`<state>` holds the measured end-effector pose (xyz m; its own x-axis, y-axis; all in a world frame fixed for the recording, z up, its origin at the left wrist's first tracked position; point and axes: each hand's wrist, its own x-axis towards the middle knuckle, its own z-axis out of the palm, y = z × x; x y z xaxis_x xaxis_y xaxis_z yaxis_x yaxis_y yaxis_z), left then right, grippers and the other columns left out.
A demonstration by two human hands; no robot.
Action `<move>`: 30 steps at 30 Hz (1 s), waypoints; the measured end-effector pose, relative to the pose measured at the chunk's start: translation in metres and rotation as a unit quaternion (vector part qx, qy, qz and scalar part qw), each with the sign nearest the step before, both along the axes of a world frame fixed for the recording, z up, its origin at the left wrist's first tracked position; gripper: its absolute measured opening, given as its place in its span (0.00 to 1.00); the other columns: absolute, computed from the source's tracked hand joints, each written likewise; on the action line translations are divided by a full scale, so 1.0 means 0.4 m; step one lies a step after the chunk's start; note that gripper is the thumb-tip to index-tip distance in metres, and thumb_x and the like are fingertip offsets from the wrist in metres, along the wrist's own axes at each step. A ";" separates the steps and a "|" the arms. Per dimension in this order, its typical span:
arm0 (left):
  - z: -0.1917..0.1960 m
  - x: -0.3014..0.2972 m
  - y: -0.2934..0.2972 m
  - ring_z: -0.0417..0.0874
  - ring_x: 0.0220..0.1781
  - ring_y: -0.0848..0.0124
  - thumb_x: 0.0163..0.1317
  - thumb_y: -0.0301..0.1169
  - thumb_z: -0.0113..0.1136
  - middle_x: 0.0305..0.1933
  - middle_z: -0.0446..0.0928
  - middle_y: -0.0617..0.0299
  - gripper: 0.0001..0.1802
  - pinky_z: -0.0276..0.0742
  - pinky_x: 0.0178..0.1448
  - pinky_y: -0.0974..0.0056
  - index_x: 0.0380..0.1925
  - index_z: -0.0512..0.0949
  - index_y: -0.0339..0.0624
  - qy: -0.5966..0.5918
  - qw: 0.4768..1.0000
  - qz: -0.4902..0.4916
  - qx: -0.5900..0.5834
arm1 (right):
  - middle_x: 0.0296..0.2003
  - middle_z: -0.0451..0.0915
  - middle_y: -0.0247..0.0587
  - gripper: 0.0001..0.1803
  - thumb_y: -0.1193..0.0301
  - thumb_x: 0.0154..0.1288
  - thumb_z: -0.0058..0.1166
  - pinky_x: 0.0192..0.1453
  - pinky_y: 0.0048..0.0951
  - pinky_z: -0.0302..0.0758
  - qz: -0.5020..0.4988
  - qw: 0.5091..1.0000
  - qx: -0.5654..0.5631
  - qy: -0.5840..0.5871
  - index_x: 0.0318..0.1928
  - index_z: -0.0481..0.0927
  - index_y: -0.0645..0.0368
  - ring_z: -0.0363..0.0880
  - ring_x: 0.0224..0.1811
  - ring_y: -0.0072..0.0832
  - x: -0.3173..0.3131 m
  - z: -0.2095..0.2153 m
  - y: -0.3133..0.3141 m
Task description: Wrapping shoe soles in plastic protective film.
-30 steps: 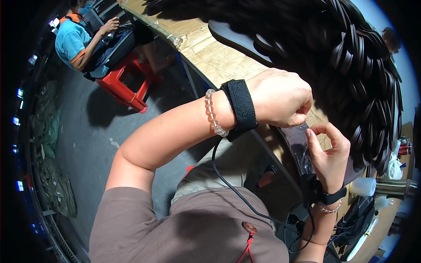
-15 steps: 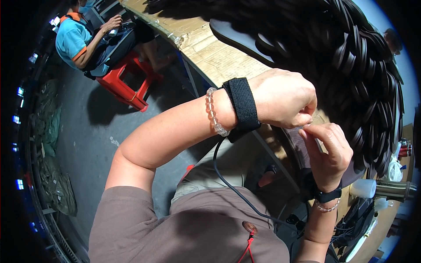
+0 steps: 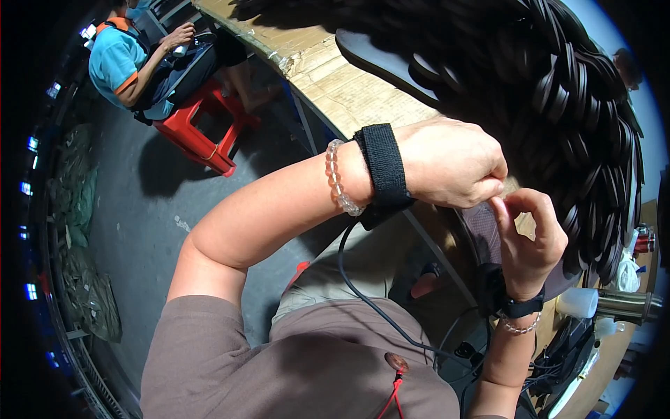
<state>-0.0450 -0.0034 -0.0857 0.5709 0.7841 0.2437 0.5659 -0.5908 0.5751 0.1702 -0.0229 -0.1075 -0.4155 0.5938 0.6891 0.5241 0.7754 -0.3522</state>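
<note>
My left hand [image 3: 452,164] is closed, its fingers curled down and thumb pressed to them. Just to the right and slightly lower, my right hand [image 3: 534,241] pinches thumb and forefinger into a loop, its tips meeting my left fingertips. Whatever lies between the fingertips is too small or hidden to name. Below the hands shows a dark mesh-textured piece [image 3: 483,227], partly covered by them. Beyond them rises a big heap of dark, flat, insole-shaped pieces [image 3: 572,133]. One long piece [image 3: 380,59] sticks out of the heap over the table.
A cardboard-covered table [image 3: 335,84] runs under the heap. On the right stand a white cup [image 3: 578,302] and a metal cylinder [image 3: 624,305], near black cables [image 3: 551,363]. A cable [image 3: 377,307] hangs from my left wrist. A person [image 3: 122,66] sits on a red stool [image 3: 199,129] at upper left.
Both hands have shifted a little to the right. My right thumb and forefinger now bend into a rounder loop. The heap looks unchanged.
</note>
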 end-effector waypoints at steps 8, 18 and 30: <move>-0.022 -0.009 0.000 0.89 0.39 0.53 0.59 0.35 0.72 0.34 0.87 0.53 0.09 0.85 0.45 0.54 0.34 0.89 0.43 -0.019 0.997 -0.018 0.074 | 0.33 0.85 0.40 0.14 0.75 0.66 0.72 0.42 0.22 0.79 -0.011 0.965 -0.204 0.164 0.46 0.80 0.64 0.83 0.33 0.21 0.010 -0.016 -0.003; -0.043 -0.009 0.005 0.89 0.41 0.55 0.58 0.36 0.72 0.35 0.86 0.55 0.10 0.84 0.47 0.55 0.34 0.88 0.41 -0.038 0.993 -0.015 0.110 | 0.21 0.76 0.56 0.17 0.66 0.60 0.74 0.32 0.37 0.75 -0.030 0.929 -0.343 -0.134 0.37 0.85 0.69 0.77 0.21 0.38 -0.018 -0.021 0.019; -0.033 -0.017 -0.012 0.87 0.43 0.53 0.58 0.38 0.72 0.35 0.85 0.54 0.12 0.83 0.52 0.53 0.35 0.88 0.41 -0.033 0.997 -0.012 0.062 | 0.18 0.72 0.47 0.10 0.72 0.64 0.63 0.29 0.29 0.71 0.030 0.935 -0.350 -0.045 0.37 0.85 0.70 0.70 0.20 0.23 0.003 -0.022 0.019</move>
<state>-0.0520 -0.0082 -0.0989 0.5681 0.7323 0.3755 0.5150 -0.6722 0.5319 0.1715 -0.0153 -0.1161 -0.5010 0.8595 0.1013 0.5389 0.4014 -0.7406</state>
